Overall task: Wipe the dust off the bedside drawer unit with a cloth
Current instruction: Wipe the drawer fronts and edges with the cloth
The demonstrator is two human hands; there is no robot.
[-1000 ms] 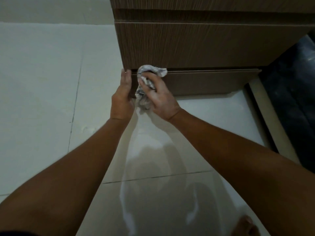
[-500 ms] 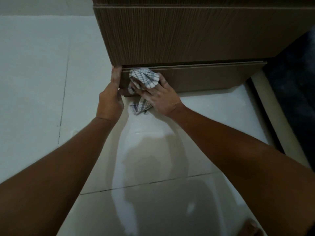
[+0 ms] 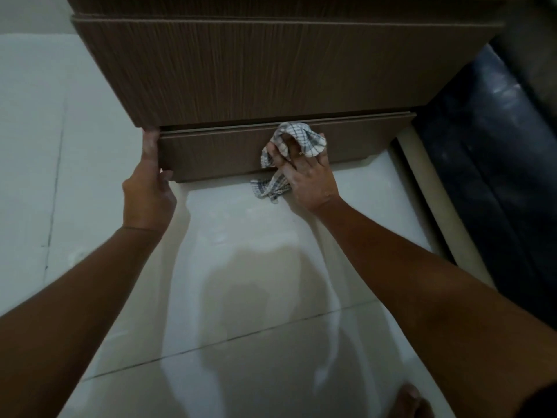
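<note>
A brown wood-grain bedside drawer unit fills the top of the head view. Its lowest drawer front stands slightly out from the body. My left hand grips the left end of that drawer front, fingers up along its edge. My right hand presses a crumpled white-and-grey checked cloth flat against the drawer front, right of its middle. A loose corner of the cloth hangs down to the floor.
Glossy white floor tiles lie in front of the unit and to its left. A dark bed side with a pale base strip runs along the right. My bare foot shows at the bottom edge.
My right hand has slid the cloth rightward along the lowest drawer front, from near its left end to past the middle. My left hand keeps hold of the drawer's left end.
</note>
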